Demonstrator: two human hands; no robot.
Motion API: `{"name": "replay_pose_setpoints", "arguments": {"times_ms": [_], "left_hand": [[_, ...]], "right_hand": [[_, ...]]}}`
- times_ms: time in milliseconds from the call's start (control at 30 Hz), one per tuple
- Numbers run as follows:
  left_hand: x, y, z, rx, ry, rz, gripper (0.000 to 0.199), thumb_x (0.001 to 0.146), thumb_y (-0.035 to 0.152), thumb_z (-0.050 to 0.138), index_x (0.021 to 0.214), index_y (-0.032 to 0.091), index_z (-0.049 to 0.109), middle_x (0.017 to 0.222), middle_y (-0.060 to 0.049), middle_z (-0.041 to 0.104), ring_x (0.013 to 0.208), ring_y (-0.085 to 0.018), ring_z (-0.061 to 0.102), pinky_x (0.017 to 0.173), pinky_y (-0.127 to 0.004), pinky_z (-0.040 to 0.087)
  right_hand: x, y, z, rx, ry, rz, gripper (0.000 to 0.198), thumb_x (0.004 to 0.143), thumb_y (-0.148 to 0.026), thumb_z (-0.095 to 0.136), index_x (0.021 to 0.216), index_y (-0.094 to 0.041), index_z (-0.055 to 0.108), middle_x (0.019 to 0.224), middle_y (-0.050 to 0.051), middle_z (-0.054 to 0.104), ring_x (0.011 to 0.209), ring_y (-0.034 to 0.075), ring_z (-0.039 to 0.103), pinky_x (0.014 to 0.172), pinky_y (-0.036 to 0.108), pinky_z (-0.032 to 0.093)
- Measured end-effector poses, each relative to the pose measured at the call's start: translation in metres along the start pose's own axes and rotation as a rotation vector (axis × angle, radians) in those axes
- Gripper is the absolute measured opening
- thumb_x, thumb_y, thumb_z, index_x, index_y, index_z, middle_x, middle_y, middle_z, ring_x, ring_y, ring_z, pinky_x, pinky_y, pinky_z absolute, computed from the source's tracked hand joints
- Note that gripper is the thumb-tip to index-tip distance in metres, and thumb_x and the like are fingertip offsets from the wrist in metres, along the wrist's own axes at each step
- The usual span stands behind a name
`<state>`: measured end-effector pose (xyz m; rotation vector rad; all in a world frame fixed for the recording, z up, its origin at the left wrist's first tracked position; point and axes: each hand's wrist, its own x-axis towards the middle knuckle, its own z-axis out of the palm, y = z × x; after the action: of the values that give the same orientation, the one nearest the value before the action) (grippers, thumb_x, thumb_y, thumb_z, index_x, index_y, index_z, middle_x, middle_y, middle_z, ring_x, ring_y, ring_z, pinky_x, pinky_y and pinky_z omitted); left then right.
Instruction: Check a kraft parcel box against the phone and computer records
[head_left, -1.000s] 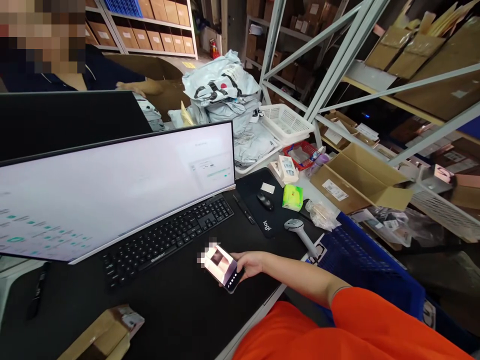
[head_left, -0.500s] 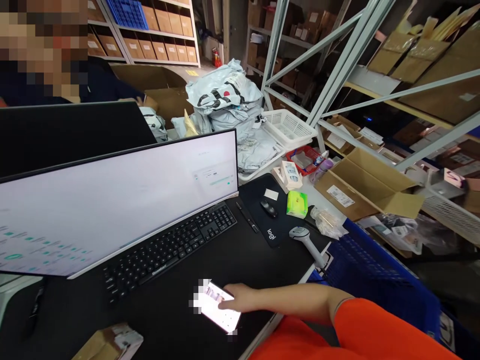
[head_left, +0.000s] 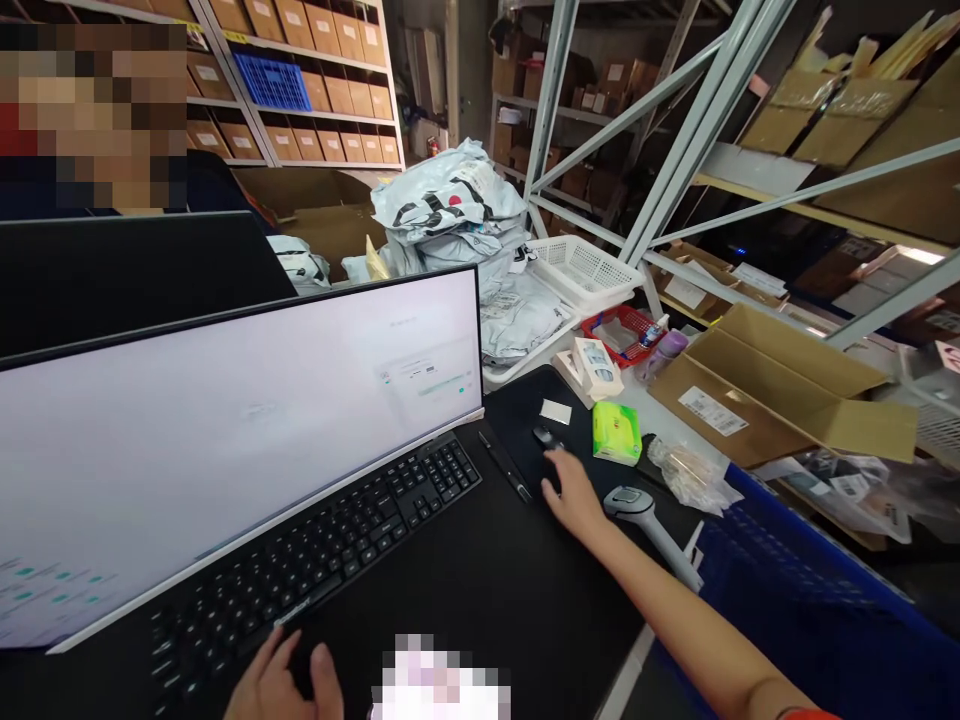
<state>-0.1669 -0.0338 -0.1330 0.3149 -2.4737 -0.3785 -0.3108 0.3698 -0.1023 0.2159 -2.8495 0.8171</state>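
Observation:
My right hand (head_left: 576, 498) reaches over the mouse pad, fingers loosely stretched and thumb apart. Its fingertips are at the near end of a black computer mouse (head_left: 549, 437); whether they touch it I cannot tell. At the bottom edge, my left hand (head_left: 285, 685) is partly in view, fingers spread and holding nothing. It is just below the front edge of a black keyboard (head_left: 322, 560). A lit phone (head_left: 442, 695), blurred by blocks, lies on the dark desk between my hands. Behind the keyboard stands a wide monitor (head_left: 247, 430) with a mostly white screen.
A grey barcode scanner (head_left: 634, 503), a green-yellow box (head_left: 616, 433) and a black pen (head_left: 504, 467) lie near my right hand. Beyond are stacked plastic mailers (head_left: 450, 200), an open carton (head_left: 735, 400) and a blue crate (head_left: 795, 590). Another person stands behind the monitors.
My right hand has left the phone and moved up and right to the mouse. My left hand has come into view at the bottom. The view has shifted, and the phone sits lower in it.

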Motion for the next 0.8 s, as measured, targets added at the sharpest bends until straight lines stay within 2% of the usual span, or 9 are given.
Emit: {"name": "replay_pose_setpoints", "arguments": {"times_ms": [33,100,233,333,433,633,800], "left_hand": [[0.009,-0.005,0.007,-0.009,0.007,-0.035,0.046,0.089,0.049,0.044,0.099,0.01,0.066,0.117,-0.03,0.069,0.106,-0.048,0.068,0.093,-0.062,0.054],[0.024,-0.014,0.017,-0.045,0.037,-0.084,0.049,0.087,0.053,0.047,0.105,0.011,0.066,0.131,-0.029,0.064,0.119,-0.05,0.062,0.103,-0.064,0.049],[0.035,-0.027,0.026,-0.062,0.127,-0.155,0.056,0.085,0.053,0.054,0.124,0.016,0.067,0.148,-0.023,0.055,0.133,-0.049,0.053,0.113,-0.064,0.038],[0.032,-0.028,0.023,-0.046,0.123,-0.21,0.067,0.085,0.054,0.054,0.138,0.013,0.062,0.15,-0.026,0.051,0.136,-0.051,0.048,0.114,-0.066,0.035],[0.032,-0.018,0.018,-0.024,0.098,-0.249,0.07,0.086,0.057,0.051,0.144,0.016,0.058,0.151,-0.025,0.05,0.136,-0.052,0.048,0.112,-0.069,0.035],[0.038,-0.002,0.013,0.047,0.091,-0.299,0.074,0.087,0.062,0.049,0.134,0.008,0.064,0.143,-0.032,0.055,0.129,-0.058,0.051,0.107,-0.079,0.03],[0.037,0.005,0.01,0.006,0.088,-0.363,0.066,0.086,0.057,0.055,0.144,0.025,0.057,0.152,-0.021,0.051,0.137,-0.053,0.046,0.112,-0.076,0.023]], "right_hand": [[0.013,0.016,0.004,-0.026,0.104,0.001,0.051,0.092,-0.029,0.052,0.141,-0.013,0.055,0.144,0.021,0.055,0.142,0.034,0.045,0.118,0.055,0.037],[0.033,0.043,0.015,-0.068,0.187,0.006,0.058,0.089,-0.03,0.056,0.144,-0.012,0.051,0.148,0.023,0.05,0.144,0.037,0.042,0.118,0.059,0.036],[0.048,0.069,0.033,-0.087,0.171,-0.004,0.06,0.087,-0.03,0.058,0.145,-0.015,0.049,0.148,0.021,0.049,0.135,0.034,0.051,0.111,0.054,0.047],[0.053,0.072,0.037,-0.104,0.18,-0.047,0.057,0.087,-0.029,0.058,0.141,-0.014,0.051,0.146,0.02,0.05,0.133,0.034,0.053,0.109,0.051,0.049],[0.06,0.07,0.036,-0.118,0.17,-0.081,0.051,0.086,-0.029,0.06,0.134,-0.012,0.057,0.144,0.021,0.052,0.13,0.034,0.055,0.11,0.049,0.049],[0.067,0.068,0.039,-0.151,0.187,-0.056,0.043,0.087,-0.028,0.06,0.127,-0.013,0.062,0.14,0.019,0.056,0.124,0.033,0.059,0.107,0.048,0.05],[0.065,0.069,0.041,-0.168,0.177,-0.057,0.045,0.087,-0.028,0.059,0.13,-0.013,0.063,0.14,0.019,0.057,0.125,0.033,0.058,0.107,0.048,0.05]]}}
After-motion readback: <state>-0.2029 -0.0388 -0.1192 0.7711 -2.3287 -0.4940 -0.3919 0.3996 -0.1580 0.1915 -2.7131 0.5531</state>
